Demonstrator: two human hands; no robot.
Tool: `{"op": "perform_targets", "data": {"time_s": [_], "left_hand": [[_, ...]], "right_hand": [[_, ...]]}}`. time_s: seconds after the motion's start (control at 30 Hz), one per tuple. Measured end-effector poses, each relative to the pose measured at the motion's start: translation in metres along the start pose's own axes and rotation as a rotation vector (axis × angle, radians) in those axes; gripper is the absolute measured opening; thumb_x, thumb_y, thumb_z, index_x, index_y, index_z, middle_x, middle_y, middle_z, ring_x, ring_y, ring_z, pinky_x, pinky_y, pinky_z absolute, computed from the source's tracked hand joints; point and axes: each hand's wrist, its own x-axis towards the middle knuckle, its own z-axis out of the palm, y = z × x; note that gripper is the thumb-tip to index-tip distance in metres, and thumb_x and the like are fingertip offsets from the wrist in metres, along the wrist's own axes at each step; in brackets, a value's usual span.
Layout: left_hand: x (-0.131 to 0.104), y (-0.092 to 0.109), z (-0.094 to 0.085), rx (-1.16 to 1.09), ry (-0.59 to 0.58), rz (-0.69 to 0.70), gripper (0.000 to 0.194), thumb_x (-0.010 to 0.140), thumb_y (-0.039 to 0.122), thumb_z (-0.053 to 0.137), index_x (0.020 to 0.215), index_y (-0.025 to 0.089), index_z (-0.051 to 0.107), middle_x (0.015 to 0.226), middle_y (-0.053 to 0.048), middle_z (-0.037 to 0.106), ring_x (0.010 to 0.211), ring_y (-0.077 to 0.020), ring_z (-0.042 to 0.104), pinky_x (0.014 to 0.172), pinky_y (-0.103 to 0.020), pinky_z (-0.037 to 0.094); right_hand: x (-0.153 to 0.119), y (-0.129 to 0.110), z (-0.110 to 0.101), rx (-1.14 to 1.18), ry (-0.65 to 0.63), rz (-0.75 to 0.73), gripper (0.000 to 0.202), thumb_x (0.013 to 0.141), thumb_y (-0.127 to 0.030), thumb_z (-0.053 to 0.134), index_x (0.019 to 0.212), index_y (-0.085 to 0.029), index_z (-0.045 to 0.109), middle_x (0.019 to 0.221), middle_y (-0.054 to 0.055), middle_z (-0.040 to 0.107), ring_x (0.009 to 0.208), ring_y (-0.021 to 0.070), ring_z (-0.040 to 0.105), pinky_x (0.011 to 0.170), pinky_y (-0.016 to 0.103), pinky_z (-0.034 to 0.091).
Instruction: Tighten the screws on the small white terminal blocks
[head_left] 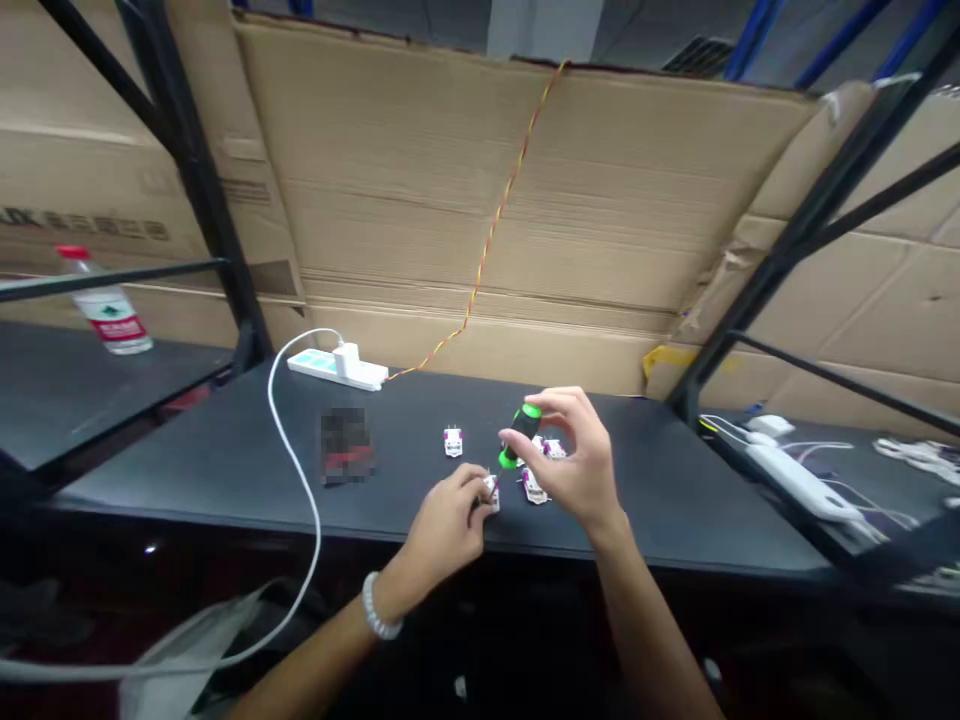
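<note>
My left hand (450, 515), with a pale coiled band at the wrist, pinches a small white and purple part (492, 492) near the table's front edge. Up and to the right, my right hand (571, 450) grips a black and green screwdriver (523, 432) between thumb and fingers. The driver's shaft is too blurred to make out, and its lower end points toward the part in my left hand. Several similar parts lie around the right hand, one of them (535, 487) just below the driver. Another white and purple part (453, 441) stands apart, behind my left hand.
A white power strip (322, 364) with a plug and a long white cable (300, 470) lies at the back left of the black table (675, 500). Beside the cable is a pixelated dark object (346, 446). Black metal posts flank the table; cardboard (390, 200) stands behind.
</note>
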Motion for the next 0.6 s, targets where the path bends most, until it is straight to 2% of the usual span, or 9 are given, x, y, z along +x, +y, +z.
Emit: {"op": "perform_targets", "data": {"time_s": [0.07, 0.13, 0.23, 0.3, 0.43, 0.6], "left_hand": [[0.0, -0.002, -0.001, -0.046, -0.006, -0.009, 0.017, 0.095, 0.007, 0.061, 0.091, 0.022, 0.069, 0.126, -0.006, 0.072, 0.107, -0.0236, 0.075, 0.099, -0.038, 0.059], [-0.001, -0.004, -0.001, -0.071, -0.01, -0.02, 0.018, 0.096, 0.009, 0.062, 0.09, 0.022, 0.071, 0.129, -0.006, 0.073, 0.11, -0.0242, 0.075, 0.102, -0.039, 0.058], [0.0, -0.006, -0.003, -0.094, -0.01, -0.031, 0.017, 0.096, 0.01, 0.064, 0.089, 0.023, 0.072, 0.13, -0.005, 0.074, 0.112, -0.0249, 0.076, 0.103, -0.04, 0.058], [0.001, -0.007, -0.004, -0.106, -0.008, -0.032, 0.016, 0.096, 0.011, 0.065, 0.089, 0.023, 0.073, 0.128, -0.005, 0.075, 0.11, -0.0247, 0.076, 0.103, -0.039, 0.059], [0.001, -0.008, -0.005, -0.122, -0.01, -0.007, 0.016, 0.097, 0.013, 0.064, 0.09, 0.023, 0.074, 0.127, -0.005, 0.076, 0.11, -0.0233, 0.077, 0.103, -0.037, 0.06], [-0.001, -0.011, -0.004, -0.125, -0.018, 0.003, 0.015, 0.098, 0.013, 0.062, 0.092, 0.022, 0.072, 0.129, -0.006, 0.075, 0.109, -0.0229, 0.077, 0.101, -0.036, 0.06]], "right_hand": [[-0.003, -0.001, -0.002, -0.018, 0.0, 0.02, 0.026, 0.091, -0.031, 0.081, 0.112, -0.025, 0.068, 0.108, 0.006, 0.069, 0.094, 0.0218, 0.07, 0.078, 0.035, 0.064], [-0.005, -0.002, -0.006, 0.013, -0.052, 0.071, 0.024, 0.094, -0.029, 0.075, 0.116, -0.025, 0.067, 0.112, 0.007, 0.071, 0.097, 0.0222, 0.072, 0.082, 0.036, 0.064], [-0.005, -0.002, -0.012, 0.101, -0.152, 0.146, 0.03, 0.098, -0.026, 0.068, 0.128, -0.025, 0.064, 0.12, 0.009, 0.074, 0.098, 0.0219, 0.075, 0.085, 0.037, 0.065], [-0.004, -0.002, -0.015, 0.098, -0.182, 0.142, 0.033, 0.099, -0.025, 0.068, 0.132, -0.026, 0.066, 0.119, 0.008, 0.074, 0.096, 0.0202, 0.075, 0.084, 0.035, 0.065], [-0.003, -0.003, -0.018, 0.015, -0.152, 0.07, 0.029, 0.097, -0.026, 0.074, 0.126, -0.027, 0.072, 0.112, 0.005, 0.07, 0.082, 0.0157, 0.069, 0.073, 0.031, 0.063], [-0.008, -0.001, -0.018, -0.051, -0.081, 0.044, 0.027, 0.096, -0.029, 0.077, 0.122, -0.025, 0.072, 0.107, 0.006, 0.069, 0.084, 0.0179, 0.069, 0.072, 0.032, 0.063]]}}
